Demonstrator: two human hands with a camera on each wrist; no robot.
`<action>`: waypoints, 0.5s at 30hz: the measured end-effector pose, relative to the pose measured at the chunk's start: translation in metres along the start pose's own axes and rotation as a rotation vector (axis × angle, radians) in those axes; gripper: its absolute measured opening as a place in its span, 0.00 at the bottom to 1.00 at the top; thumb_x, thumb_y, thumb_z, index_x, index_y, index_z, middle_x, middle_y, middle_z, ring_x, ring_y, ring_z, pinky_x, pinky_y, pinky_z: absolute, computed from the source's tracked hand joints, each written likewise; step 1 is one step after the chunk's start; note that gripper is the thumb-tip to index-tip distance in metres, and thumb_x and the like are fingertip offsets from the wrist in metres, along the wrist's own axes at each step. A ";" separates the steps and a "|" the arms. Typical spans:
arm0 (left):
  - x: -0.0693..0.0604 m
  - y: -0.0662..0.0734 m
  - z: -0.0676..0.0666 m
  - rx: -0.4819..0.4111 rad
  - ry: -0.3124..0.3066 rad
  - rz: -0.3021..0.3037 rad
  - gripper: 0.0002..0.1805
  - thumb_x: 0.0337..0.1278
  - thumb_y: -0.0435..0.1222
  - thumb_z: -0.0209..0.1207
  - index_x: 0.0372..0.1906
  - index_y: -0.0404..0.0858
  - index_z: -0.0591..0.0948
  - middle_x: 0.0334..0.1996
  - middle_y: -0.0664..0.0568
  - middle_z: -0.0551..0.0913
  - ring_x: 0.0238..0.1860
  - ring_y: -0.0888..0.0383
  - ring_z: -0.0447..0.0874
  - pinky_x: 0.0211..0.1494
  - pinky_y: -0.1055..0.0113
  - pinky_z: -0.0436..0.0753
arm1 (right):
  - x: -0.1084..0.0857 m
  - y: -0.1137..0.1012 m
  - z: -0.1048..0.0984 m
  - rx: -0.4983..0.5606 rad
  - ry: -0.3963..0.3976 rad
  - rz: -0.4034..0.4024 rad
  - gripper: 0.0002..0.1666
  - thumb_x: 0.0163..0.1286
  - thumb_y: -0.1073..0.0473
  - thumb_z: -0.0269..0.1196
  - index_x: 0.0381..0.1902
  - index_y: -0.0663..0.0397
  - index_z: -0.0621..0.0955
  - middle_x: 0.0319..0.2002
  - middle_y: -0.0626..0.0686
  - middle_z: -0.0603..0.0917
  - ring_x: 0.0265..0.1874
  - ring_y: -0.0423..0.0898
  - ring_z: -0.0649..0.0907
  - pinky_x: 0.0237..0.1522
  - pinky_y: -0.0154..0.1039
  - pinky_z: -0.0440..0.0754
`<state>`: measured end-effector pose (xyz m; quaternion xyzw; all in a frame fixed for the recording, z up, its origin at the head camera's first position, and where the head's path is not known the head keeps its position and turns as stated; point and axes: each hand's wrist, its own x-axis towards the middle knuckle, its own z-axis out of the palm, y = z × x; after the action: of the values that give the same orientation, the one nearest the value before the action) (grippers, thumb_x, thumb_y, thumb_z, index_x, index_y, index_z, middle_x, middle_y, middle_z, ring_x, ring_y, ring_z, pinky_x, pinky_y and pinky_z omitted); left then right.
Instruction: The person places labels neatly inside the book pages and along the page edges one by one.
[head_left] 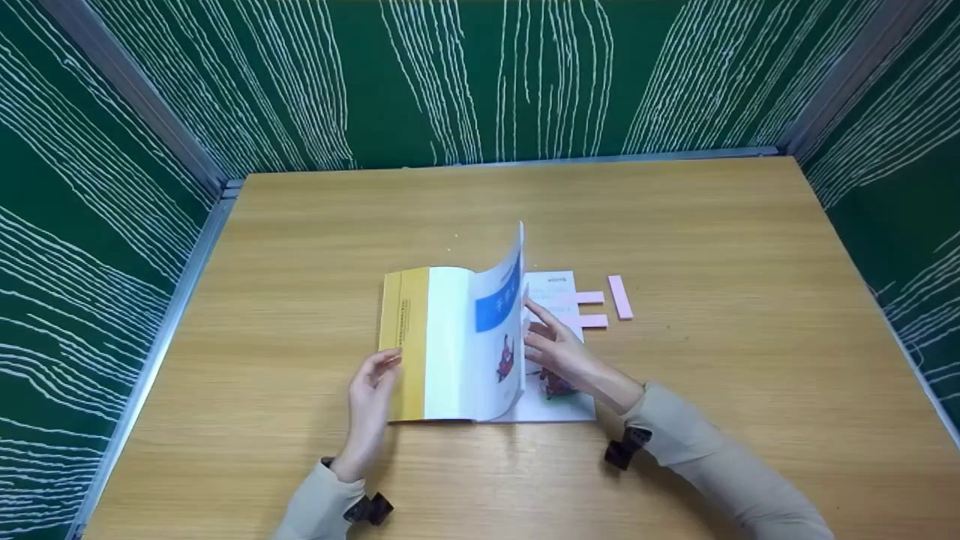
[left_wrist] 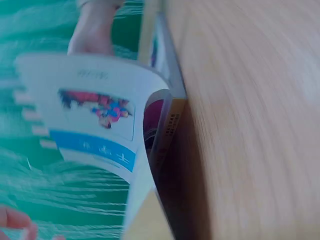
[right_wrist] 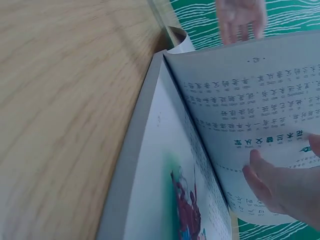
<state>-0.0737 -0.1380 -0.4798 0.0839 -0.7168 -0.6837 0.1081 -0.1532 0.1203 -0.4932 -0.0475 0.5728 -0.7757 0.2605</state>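
Note:
An open book (head_left: 450, 345) lies on the table, with a yellow flap (head_left: 411, 315) on its left side. Several of its leaves stand upright and bowed, the front one showing a blue band (head_left: 495, 304) and a small picture. My right hand (head_left: 566, 360) rests its fingers against the right face of these raised pages (right_wrist: 280, 115); in the right wrist view the fingers look extended over the printed text. Beside the flap's left edge is my left hand (head_left: 371, 390), fingers loosely bent and holding nothing; whether they touch the flap I cannot tell.
Two pink sticky tabs (head_left: 592, 322) stick out from the book's right edge. Another pink strip (head_left: 620, 297) lies on the wooden table (head_left: 712, 262) to the right. Green walls (head_left: 480, 82) with white lines stand around the table.

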 end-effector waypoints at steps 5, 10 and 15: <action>0.005 -0.018 -0.014 -0.179 0.049 -0.345 0.18 0.56 0.29 0.48 0.52 0.27 0.67 0.45 0.46 0.74 0.43 0.56 0.75 0.52 0.62 0.74 | -0.004 -0.002 -0.006 0.097 0.016 -0.014 0.40 0.64 0.66 0.53 0.68 0.59 0.47 0.56 0.58 0.68 0.47 0.43 0.75 0.54 0.43 0.72; 0.000 -0.012 -0.021 -0.198 0.077 -0.419 0.20 0.60 0.28 0.42 0.56 0.23 0.60 0.49 0.40 0.69 0.43 0.55 0.72 0.55 0.62 0.71 | -0.007 -0.003 -0.011 0.209 -0.008 -0.041 0.37 0.63 0.70 0.52 0.67 0.61 0.50 0.42 0.48 0.77 0.39 0.40 0.78 0.44 0.36 0.76; 0.009 -0.018 -0.029 -0.209 0.121 -0.374 0.18 0.59 0.27 0.42 0.53 0.22 0.62 0.50 0.39 0.66 0.49 0.53 0.68 0.59 0.60 0.66 | -0.013 -0.005 -0.016 0.218 -0.012 -0.047 0.27 0.65 0.69 0.50 0.62 0.52 0.63 0.39 0.48 0.79 0.37 0.41 0.78 0.42 0.36 0.75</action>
<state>-0.0747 -0.1688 -0.4961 0.2446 -0.6061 -0.7562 0.0306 -0.1502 0.1409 -0.4914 -0.0369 0.4823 -0.8389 0.2495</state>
